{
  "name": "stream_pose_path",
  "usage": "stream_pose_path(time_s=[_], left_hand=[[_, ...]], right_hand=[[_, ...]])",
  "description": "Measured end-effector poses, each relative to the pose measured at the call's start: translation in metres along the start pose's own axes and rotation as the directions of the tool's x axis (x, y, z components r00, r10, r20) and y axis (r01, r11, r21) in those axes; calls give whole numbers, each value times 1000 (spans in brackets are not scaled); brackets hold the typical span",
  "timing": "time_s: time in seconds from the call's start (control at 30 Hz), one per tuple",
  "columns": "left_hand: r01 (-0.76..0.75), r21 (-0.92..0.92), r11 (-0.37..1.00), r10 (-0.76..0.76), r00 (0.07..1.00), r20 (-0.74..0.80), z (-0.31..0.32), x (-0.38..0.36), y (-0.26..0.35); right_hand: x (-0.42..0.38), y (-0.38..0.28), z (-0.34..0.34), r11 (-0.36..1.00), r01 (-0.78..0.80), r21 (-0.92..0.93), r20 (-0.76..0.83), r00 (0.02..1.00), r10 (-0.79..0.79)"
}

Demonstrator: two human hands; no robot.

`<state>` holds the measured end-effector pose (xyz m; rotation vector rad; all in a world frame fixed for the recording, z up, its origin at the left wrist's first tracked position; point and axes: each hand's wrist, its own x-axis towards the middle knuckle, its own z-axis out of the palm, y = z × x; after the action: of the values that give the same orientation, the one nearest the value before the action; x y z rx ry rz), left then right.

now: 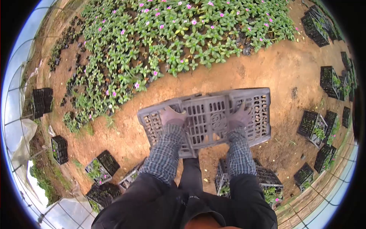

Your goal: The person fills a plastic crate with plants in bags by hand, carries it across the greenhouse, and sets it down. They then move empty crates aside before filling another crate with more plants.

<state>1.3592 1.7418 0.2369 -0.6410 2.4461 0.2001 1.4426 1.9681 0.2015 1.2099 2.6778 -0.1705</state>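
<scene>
Dark slotted plastic crates (207, 118), overlapping and slightly blurred, span the middle of the head view above the soil. My left hand (172, 116) grips the left part, its thumb pointing inward. On the right part, my right hand (240, 115) is closed on the crate structure, its fingers partly blurred. Both hands look gloved, with checked sleeves at the wrists. Whether the crates are joined or only stacked, I cannot tell.
A bed of green plants with pink flowers (183, 45) lies beyond the crates. More black crates stand at the right (308, 124) and left (42, 102), some holding plants. Others stand near my legs (268, 176). Bare brown soil (213, 80) lies between.
</scene>
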Motion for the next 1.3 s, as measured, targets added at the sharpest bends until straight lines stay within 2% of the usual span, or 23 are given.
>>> stream_pose_path(time_s=[0.03,0.1,0.17,0.2,0.23,0.27,0.37,0.4,0.43,0.47,0.5,0.57,0.63,0.7,0.73,0.8,0.9,0.93,1.0,1.07,1.17,1.27,1.3], left_hand=[[-8,1,1000,8,1000,-11,-7,6,-23],[-3,20,1000,6,992,-129,-9,18,-73],[104,-27,994,-108,977,-187,-12,34,-122],[257,-64,964,-265,951,-160,-8,47,-148],[406,-97,909,-416,900,-130,-2,62,-176],[385,-117,915,-397,912,-107,3,80,-209],[291,-306,906,-302,953,11,-2,113,-261],[237,-289,927,-287,947,-146,49,164,-313],[251,-214,944,-267,962,-52,32,150,-298],[306,-202,930,-332,937,-111,25,143,-292],[344,-180,922,-357,933,-43,12,135,-293],[379,-268,886,-420,901,-113,7,132,-324],[380,-332,863,-445,884,-144,-6,125,-357],[342,-367,865,-381,924,-36,-32,118,-389],[345,-380,858,-390,920,-45,-40,116,-402],[541,-354,762,-575,818,12,-54,112,-418],[494,-426,758,-593,794,-134,-68,80,-417],[461,-450,764,-591,781,-203,-74,73,-418],[437,-520,733,-606,767,-210,-69,73,-434],[551,-506,664,-693,708,-138,-62,79,-452],[449,-412,793,-553,814,-177,-30,107,-515],[626,-394,673,-709,698,-104,-13,106,-531],[614,-536,580,-748,661,-53,-56,76,-484]], right_hand=[[6,8,-22,1000,-24,2,79,997,23],[34,64,8,993,43,-109,-152,987,-60],[37,83,-20,983,-139,-123,-41,990,135],[36,93,-25,981,-127,-144,-30,992,124],[34,104,-29,957,-186,-221,58,977,203],[37,115,-32,925,-236,-296,130,950,284],[50,146,-27,910,-103,-402,151,973,176],[53,159,-19,928,-63,-368,117,987,113],[59,168,-8,946,-1,-326,91,995,32],[71,174,-6,945,-8,-328,138,989,56],[83,183,-6,940,-22,-341,183,979,90],[91,181,-36,913,-5,-407,174,981,83],[110,196,-69,938,-18,-346,146,987,72],[122,192,-106,936,-41,-351,134,986,94],[122,192,-122,964,-104,-243,142,980,141],[125,193,-136,930,-142,-339,27,987,160],[118,202,-128,911,-152,-382,-5,987,162],[110,208,-120,905,-148,-398,14,986,168],[89,218,-101,887,-131,-443,62,982,176],[55,233,-81,870,-114,-479,126,972,197],[-11,255,-59,842,-113,-527,223,938,265],[-77,269,-41,823,-110,-557,321,885,336],[-100,271,-39,817,-114,-565,352,862,364]])
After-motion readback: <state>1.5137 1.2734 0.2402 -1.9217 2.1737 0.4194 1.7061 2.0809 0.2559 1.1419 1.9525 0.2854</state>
